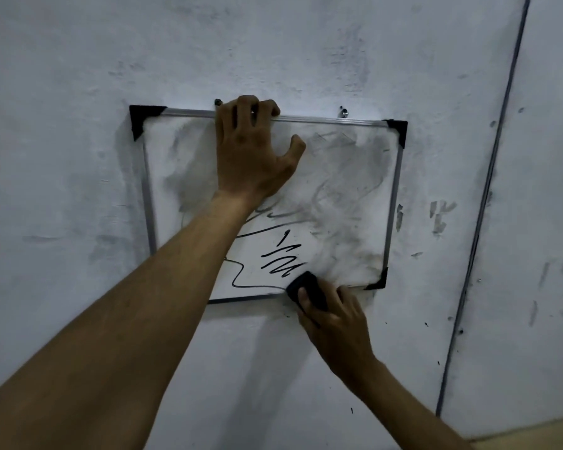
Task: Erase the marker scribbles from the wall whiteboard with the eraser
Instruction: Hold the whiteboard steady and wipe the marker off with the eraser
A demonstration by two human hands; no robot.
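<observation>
Judging by the marks, the job looks past halfway: the whiteboard hangs on the wall, its upper and right areas wiped to grey smears, while bold black scribbles remain in the lower middle and a long line runs along the bottom edge. Pressed at that bottom edge, the black eraser sits gripped in the right hand. Hooked over the top frame, the left hand steadies the board, fingers curled.

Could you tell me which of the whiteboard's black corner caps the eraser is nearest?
The bottom-right corner cap: the eraser in the right hand sits just left of it; both top caps are far above.
</observation>
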